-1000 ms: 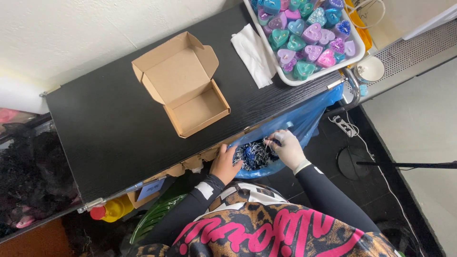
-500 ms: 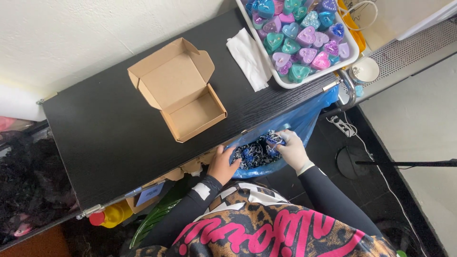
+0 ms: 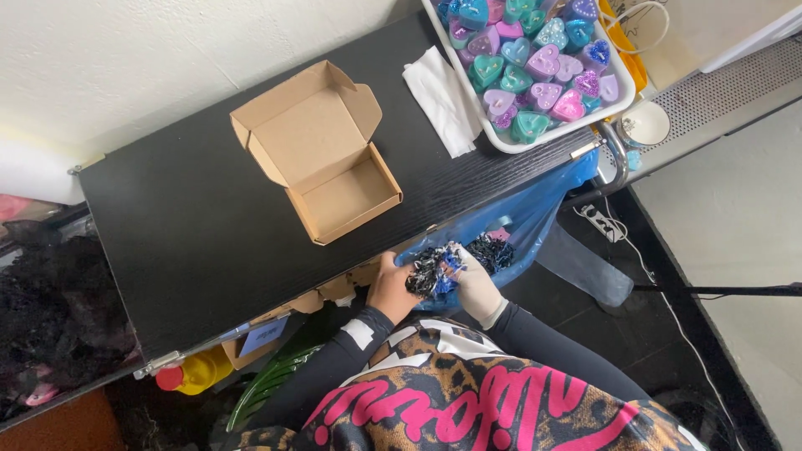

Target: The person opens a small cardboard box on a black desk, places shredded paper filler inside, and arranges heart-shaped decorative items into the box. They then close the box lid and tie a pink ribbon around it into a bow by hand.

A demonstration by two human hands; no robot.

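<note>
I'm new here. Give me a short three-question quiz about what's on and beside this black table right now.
1. True or false: the cardboard box is open and empty.
2. What do the left hand and right hand hold together?
A. shredded paper
B. a candle
C. a napkin
3. What shape are the coloured items in the white tray?

Key: 1 true; 2 A; 3 hearts.

Your left hand (image 3: 391, 288) and right hand (image 3: 478, 288) cup dark shredded filler (image 3: 434, 271) together, just below the open cardboard box (image 3: 322, 154).
</note>
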